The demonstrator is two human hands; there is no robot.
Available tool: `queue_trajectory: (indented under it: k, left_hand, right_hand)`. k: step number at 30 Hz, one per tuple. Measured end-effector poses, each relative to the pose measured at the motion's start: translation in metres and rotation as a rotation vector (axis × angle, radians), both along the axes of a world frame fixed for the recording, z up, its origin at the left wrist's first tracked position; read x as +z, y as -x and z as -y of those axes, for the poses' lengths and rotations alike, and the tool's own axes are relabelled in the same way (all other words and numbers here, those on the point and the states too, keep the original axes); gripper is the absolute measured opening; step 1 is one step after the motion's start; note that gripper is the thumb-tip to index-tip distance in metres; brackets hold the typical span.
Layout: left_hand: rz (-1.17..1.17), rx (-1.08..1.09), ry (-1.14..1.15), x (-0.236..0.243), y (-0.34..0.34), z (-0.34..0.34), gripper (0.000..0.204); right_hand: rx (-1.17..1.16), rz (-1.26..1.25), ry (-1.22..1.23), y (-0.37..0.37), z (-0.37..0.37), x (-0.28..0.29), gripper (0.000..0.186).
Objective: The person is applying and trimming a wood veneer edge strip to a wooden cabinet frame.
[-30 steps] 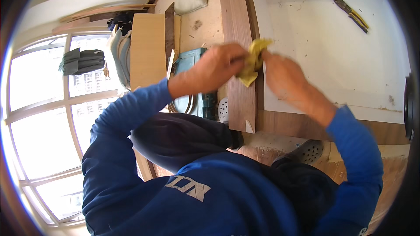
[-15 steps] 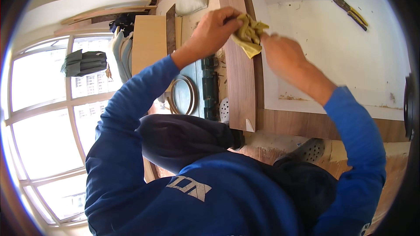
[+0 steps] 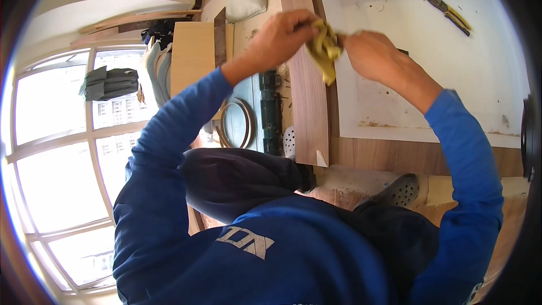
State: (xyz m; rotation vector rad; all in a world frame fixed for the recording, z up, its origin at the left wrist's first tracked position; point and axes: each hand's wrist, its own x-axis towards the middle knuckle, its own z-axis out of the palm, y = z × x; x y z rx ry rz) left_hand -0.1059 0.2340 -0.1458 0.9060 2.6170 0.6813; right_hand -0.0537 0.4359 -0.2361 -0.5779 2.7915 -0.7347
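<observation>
Yellow cloth (image 3: 323, 51), bunched between the two hands above the long edge of a wood-grain board (image 3: 307, 113). Reading from the left of my remote view, I see a bright window (image 3: 53, 178) with a folded dark garment (image 3: 113, 83) against it, then a pale flat panel (image 3: 193, 51). Next, a coil of brown strip (image 3: 252, 126) rests on a blue-green case (image 3: 248, 86); a second ago the left forearm lay across both, and now I see the coil whole. The left hand (image 3: 282, 39) has its thumb and fingers pinched on the cloth's upper left part, and both hands work farther from the body than they did then. From that pinch the cloth hangs in a narrower, more upright fold than half a second ago. On its right, the right hand (image 3: 372, 55), slightly higher than in the preceding frame, is curled with its knuckles close to the cloth; its fingertips are hidden, and I cannot tell what it grips. A small dark piece (image 3: 403, 52) now shows just beyond its wrist. Farther right, snips with yellow-and-black handles (image 3: 443, 11) lie as before on a white recessed surface (image 3: 429, 101).
</observation>
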Motion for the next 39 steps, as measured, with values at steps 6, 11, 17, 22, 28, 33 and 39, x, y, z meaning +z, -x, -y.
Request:
queue_trajectory:
  k: [6,11,17,22,28,33,39]
  left_hand:
    - [-0.184,0.052,0.040,-0.003,0.030,-0.013,0.026]
    - [0.030,-0.029,0.137,-0.002,-0.014,0.008,0.022]
    - [0.380,-0.313,0.074,0.023,-0.097,0.035,0.021]
    - [0.423,-0.371,0.067,0.015,-0.108,0.028,0.020]
    - [0.172,0.070,0.069,0.002,-0.032,0.018,0.018]
    - [0.312,-0.086,0.063,0.005,-0.071,0.026,0.020]
    - [0.503,-0.345,0.055,0.018,-0.118,0.048,0.024]
  right_hand:
    - [-0.176,-0.166,0.100,0.019,0.008,-0.017,0.021]
    - [-0.025,-0.119,0.188,-0.033,0.021,-0.031,0.022]
    - [0.089,0.070,0.201,-0.127,0.014,0.012,0.015]
    - [0.155,0.041,0.143,-0.108,-0.002,0.002,0.018]
    - [0.037,-0.122,0.099,-0.057,0.009,-0.009,0.016]
    - [0.012,-0.125,0.080,-0.089,0.016,-0.007,0.014]
    - [0.141,0.123,0.103,-0.136,0.015,0.017,0.010]
